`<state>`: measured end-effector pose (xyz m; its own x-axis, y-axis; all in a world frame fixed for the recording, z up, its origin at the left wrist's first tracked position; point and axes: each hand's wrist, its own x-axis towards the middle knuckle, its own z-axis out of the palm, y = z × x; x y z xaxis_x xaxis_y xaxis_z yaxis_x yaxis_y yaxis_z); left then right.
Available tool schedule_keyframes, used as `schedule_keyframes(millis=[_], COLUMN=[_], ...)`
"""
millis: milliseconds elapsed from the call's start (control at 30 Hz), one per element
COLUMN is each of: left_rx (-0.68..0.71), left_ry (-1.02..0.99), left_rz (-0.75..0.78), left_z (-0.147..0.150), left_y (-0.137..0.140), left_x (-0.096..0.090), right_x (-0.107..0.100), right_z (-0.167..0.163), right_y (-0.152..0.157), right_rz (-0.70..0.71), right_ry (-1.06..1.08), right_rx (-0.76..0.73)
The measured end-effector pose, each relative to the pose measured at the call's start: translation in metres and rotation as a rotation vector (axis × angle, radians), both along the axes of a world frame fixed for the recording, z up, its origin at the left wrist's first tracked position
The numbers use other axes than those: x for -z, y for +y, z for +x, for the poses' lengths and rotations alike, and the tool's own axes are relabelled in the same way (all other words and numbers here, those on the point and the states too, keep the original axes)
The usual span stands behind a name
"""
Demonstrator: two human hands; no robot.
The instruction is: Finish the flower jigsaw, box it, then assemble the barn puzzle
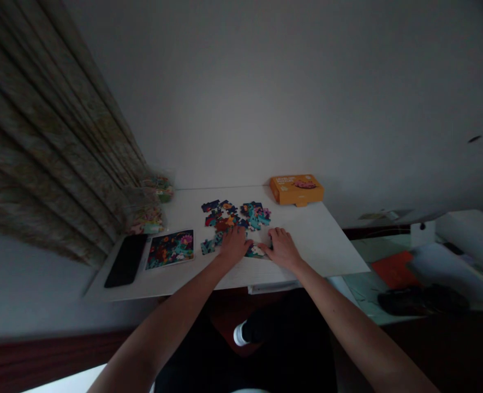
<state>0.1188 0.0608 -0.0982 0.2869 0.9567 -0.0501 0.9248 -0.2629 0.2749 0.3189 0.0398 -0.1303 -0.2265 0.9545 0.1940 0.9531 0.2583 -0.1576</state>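
A partly joined jigsaw puzzle [225, 222] in dark, bright-patterned colours lies on the white table, with gaps between its sections. My left hand [235, 244] rests palm down over its lower middle, fingers spread, covering some pieces. At the lower right edge, my right hand [282, 246] lies on the table with fingers bent slightly and the thumb apart, its tip by a strip of joined pieces [256, 251]. Whether a small piece sits under those fingers cannot be made out. A section of joined pieces [255, 214] lies above, and a printed picture card [171, 249] lies left.
An orange puzzle box [297, 190] stands at the table's back right. Beside the curtain are clear bags of pieces [145, 215], with a black phone-like slab [125, 261] in front. Right of the table [327, 248], a lower glass surface [358, 284] holds assorted things.
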Motion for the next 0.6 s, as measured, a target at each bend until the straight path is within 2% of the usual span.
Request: schedule_keyframes(millis=[200,300,467,600], left_rx=[-0.074,-0.065,0.052,0.040], left_ry=[-0.072,0.004,0.180,0.199], left_rz=[-0.162,-0.191,-0.197,-0.256], left_z=[-0.002,-0.004,-0.013,-0.016], left_y=[0.009,0.014,0.024,0.035], left_x=[-0.009,-0.013,-0.015,-0.010], right_x=[0.001,0.002,0.004,0.004], right_z=[0.003,0.004,0.003,0.003], right_y=[-0.001,-0.001,-0.001,-0.001], right_rz=[-0.013,-0.006,0.021,0.023], right_ry=[0.032,0.053,0.084,0.083], right_rx=[-0.070,-0.079,-0.051,-0.051])
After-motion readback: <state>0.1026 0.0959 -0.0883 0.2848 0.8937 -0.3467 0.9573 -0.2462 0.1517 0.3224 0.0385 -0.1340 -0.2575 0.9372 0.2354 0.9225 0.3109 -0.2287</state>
